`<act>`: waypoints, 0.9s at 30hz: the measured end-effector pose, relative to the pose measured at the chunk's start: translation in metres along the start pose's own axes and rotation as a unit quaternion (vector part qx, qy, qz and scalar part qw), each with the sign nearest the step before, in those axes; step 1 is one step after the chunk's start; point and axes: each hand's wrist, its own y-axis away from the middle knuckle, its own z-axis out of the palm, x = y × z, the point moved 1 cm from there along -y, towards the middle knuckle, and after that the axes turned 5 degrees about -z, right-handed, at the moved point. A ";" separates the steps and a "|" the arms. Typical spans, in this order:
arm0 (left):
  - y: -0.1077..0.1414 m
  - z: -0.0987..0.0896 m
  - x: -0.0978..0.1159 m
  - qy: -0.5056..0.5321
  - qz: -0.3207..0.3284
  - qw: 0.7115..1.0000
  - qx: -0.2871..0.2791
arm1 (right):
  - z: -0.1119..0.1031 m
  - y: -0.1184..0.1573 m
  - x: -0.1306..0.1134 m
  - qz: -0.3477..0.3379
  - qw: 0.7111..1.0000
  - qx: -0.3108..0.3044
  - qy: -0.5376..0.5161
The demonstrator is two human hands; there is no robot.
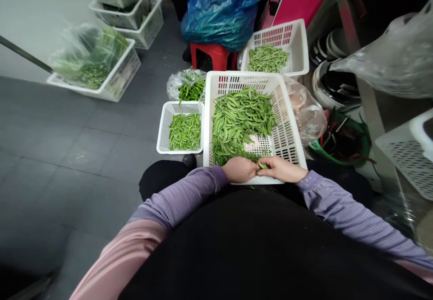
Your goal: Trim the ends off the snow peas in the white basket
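A large white slotted basket (pixel 291 124) sits in front of me, holding a heap of flat green pea pods (pixel 237 115). Over its near edge my two hands meet. My right hand (pixel 282 169) pinches a single pea pod (pixel 262 166) between thumb and fingers. Closed in a fist, my left hand (pixel 240 170) touches the same spot with its fingertips; whatever lies inside it is hidden. Thin green trimmings (pixel 248 156) lie in the basket just beyond the left hand.
At left stands a small white basket (pixel 163 131) of green pods, with a bag of green peppers (pixel 191 90) behind it. A basket of green beans (pixel 297 43) and a red stool (pixel 214 56) are farther back. A green tub (pixel 358 151) stands at right.
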 end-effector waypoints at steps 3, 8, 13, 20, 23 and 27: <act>-0.004 -0.005 -0.006 0.213 -0.068 0.975 0.016 | 0.002 -0.004 0.002 -0.063 0.996 0.061 -0.004; -0.010 0.003 -0.010 0.288 -0.141 0.947 -0.032 | -0.003 -0.041 0.038 -0.022 0.899 0.361 -0.248; -0.007 0.019 -0.013 0.040 -0.134 0.989 -0.044 | -0.024 -0.093 0.072 0.125 0.897 0.415 -0.083; -0.007 0.020 -0.015 -0.005 -0.086 0.991 -0.101 | -0.003 -0.146 0.083 0.186 0.910 0.369 -0.006; -0.006 0.017 -0.016 -0.010 -0.087 0.992 -0.095 | 0.002 -0.145 0.084 0.184 0.908 0.374 -0.032; -0.008 0.006 -0.022 0.035 -0.189 0.981 -0.021 | 0.002 -0.112 0.080 0.155 0.926 0.338 -0.059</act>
